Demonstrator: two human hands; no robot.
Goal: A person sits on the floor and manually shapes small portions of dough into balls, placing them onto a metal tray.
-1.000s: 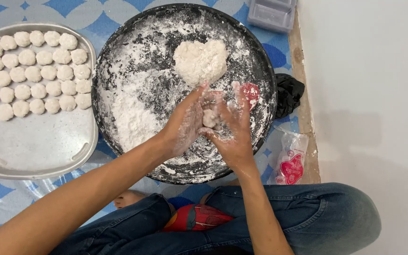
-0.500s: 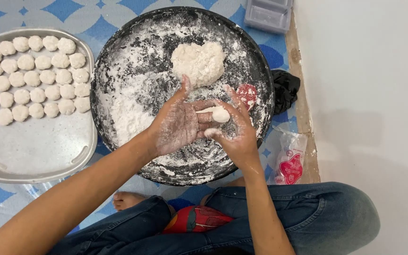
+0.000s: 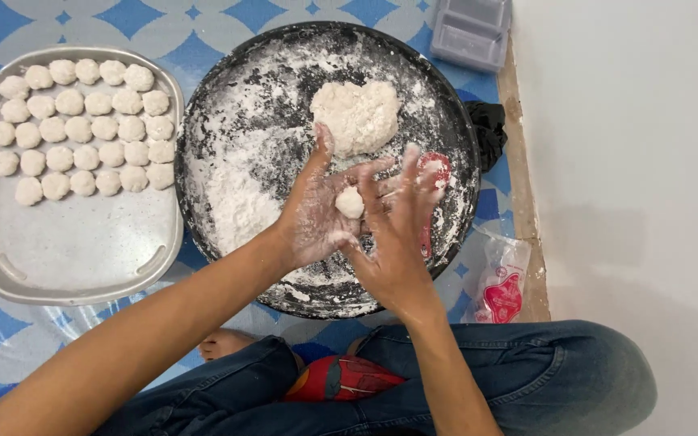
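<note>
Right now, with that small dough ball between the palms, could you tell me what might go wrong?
The small dough ball sits loosely on the left hand beside the open right hand; it could roll off into the loose flour. The floury hands may also brush the big dough lump close ahead in the dark round pan.

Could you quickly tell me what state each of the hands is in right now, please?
Left hand: open, palm up, with the small dough ball resting on it.
Right hand: open, fingers spread, beside the ball; contact cannot be told.
</note>
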